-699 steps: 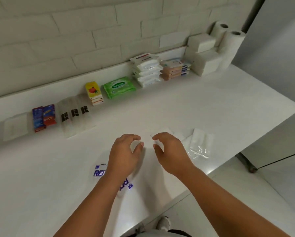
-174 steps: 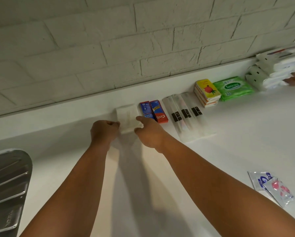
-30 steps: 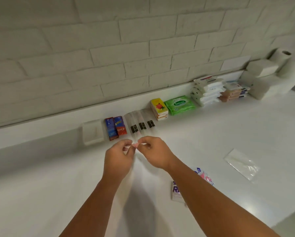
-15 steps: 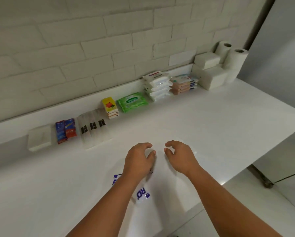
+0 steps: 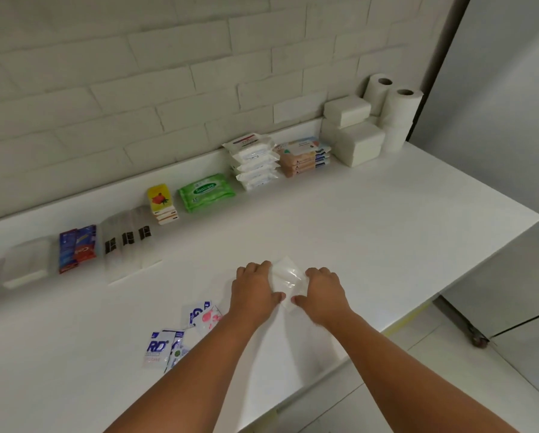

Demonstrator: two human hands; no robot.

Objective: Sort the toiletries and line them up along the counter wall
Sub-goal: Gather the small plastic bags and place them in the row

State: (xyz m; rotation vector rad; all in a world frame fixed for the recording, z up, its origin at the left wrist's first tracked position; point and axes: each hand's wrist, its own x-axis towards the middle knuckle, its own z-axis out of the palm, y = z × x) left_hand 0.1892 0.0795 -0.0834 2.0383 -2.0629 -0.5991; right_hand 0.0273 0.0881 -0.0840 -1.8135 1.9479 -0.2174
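Observation:
A clear plastic packet [image 5: 286, 278] lies on the white counter [image 5: 387, 232] near its front edge. My left hand [image 5: 254, 289] grips its left side and my right hand [image 5: 322, 292] grips its right side. Along the wall stand a white pack [image 5: 27, 265], red and blue toothpaste boxes [image 5: 75, 248], clear toothbrush packs [image 5: 127, 242], yellow soap boxes [image 5: 161, 204], green Sanicare wipes [image 5: 205, 192], a white wipes stack [image 5: 254, 165], a tan wipes stack [image 5: 304, 156], tissue packs [image 5: 352, 132] and toilet rolls [image 5: 396, 110].
Several small printed sachets [image 5: 180, 332] lie loose on the counter to the left of my left forearm. The counter ends at its right edge beside a grey panel [image 5: 496, 120], and tiled floor [image 5: 433, 370] shows below the front edge.
My hands have moved apart and forward onto the clear packet and now hold it from both sides. The view has shifted slightly left, showing more loose sachets.

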